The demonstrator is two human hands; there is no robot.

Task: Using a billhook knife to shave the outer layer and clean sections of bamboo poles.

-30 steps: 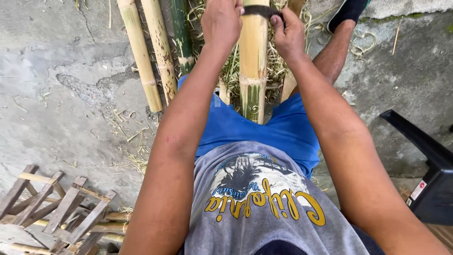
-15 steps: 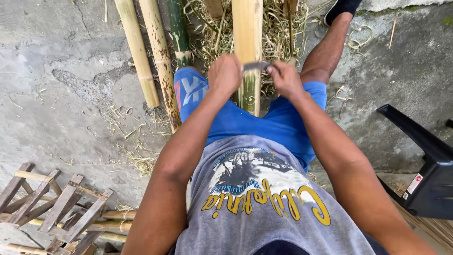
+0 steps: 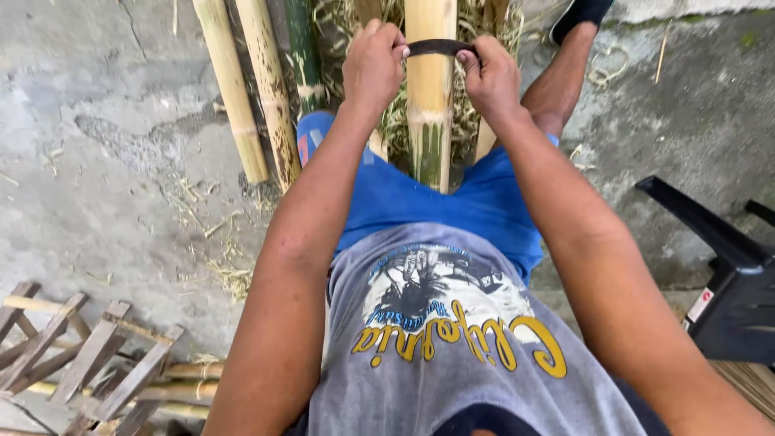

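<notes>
Concrete floor (image 3: 105, 161) strewn with shavings; three bamboo poles (image 3: 270, 97) lie at left, a wooden frame (image 3: 89, 363) lower left, a black chair (image 3: 718, 266) at right. Between the blue-shorted legs a pale bamboo culm (image 3: 429, 89) runs away from the body, its cut end over the lap. Left hand (image 3: 373, 64) and right hand (image 3: 492, 77) each closed tight on one end of a dark curved blade (image 3: 437, 47) laid across the culm, touching its top.

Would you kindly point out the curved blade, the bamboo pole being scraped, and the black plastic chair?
curved blade (image 3: 437, 46), head view, middle of blade.
bamboo pole (image 3: 430, 97), head view, pale shaft.
black plastic chair (image 3: 726, 282), head view, seat edge.
</notes>
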